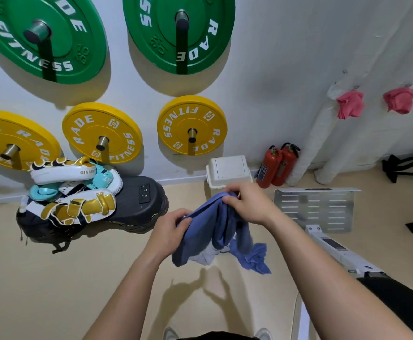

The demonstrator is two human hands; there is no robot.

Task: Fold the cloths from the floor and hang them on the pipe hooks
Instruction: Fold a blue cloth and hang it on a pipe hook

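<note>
1. Gripping a blue cloth [213,231] at the middle of the frame, both hands hold it up over the beige floor [77,278].
2. The left hand [173,227] pinches the cloth's left edge, with the thumb on top and the fingers curled under the fabric.
3. The right hand [247,202], a little higher and to the right, clasps the bunched top of the cloth with its fingers curled round it.
4. The cloth hangs crumpled between and below the hands. A paler patch shows low in its folds, and one ragged end trails toward the lower right. Whether that end touches the floor cannot be told.
5. At the upper right, two pink cloths [349,104] [399,100] hang bunched high on two white wrapped pipes [308,148] that run down the wall to the floor.
6. A white bin [227,170] stands against the wall just above the hands. Its lid is closed, so its contents are hidden.
7. Two red fire extinguishers [274,168] stand side by side between the bin and the nearer pipe.
8. Green weight plates [53,45] and yellow weight plates [102,131] hang on wall pegs across the upper left.
9. At the left, white, gold and teal boxing pads [73,192] lie piled on a black base [136,200].
10. A slotted metal plate [316,207] lies on the floor at the right, near the right forearm.
</note>
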